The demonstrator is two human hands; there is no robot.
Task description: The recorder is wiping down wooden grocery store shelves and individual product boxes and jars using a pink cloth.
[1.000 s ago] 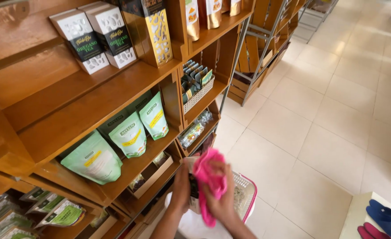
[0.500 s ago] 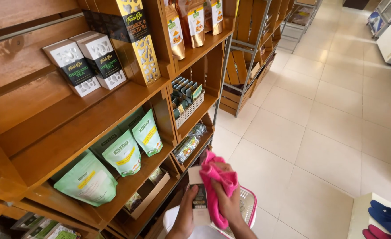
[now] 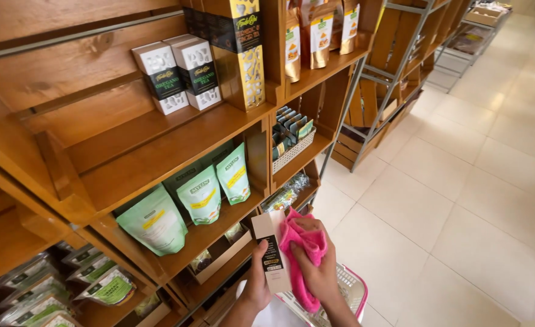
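Since a second ago both hands have come up from low over the basket; the box is now clear of it and the cloth is on the box's side rather than bunched above the hands. View has also swung a bit, more floor on the right.

Left hand (image 3: pixel 256 283): closed around the lower end of a tall white carton with a black label (image 3: pixel 272 249), thumb on the front face, carton upright with a slight tilt.

Right hand (image 3: pixel 316 266): fingers clamped on a pink cloth (image 3: pixel 301 254), pressing it against the carton's right side; cloth hangs down past the wrist.

Below both hands: white wire basket with pink rim (image 3: pixel 353 289), partly hidden by the arms.

Left of the hands: wooden shelf unit (image 3: pixel 158 151). Green pouches (image 3: pixel 201 194) stand just up-left of the carton. Above those, white-and-black tea boxes (image 3: pixel 179 72).

Right of the hands: pale tiled floor (image 3: pixel 461 200).
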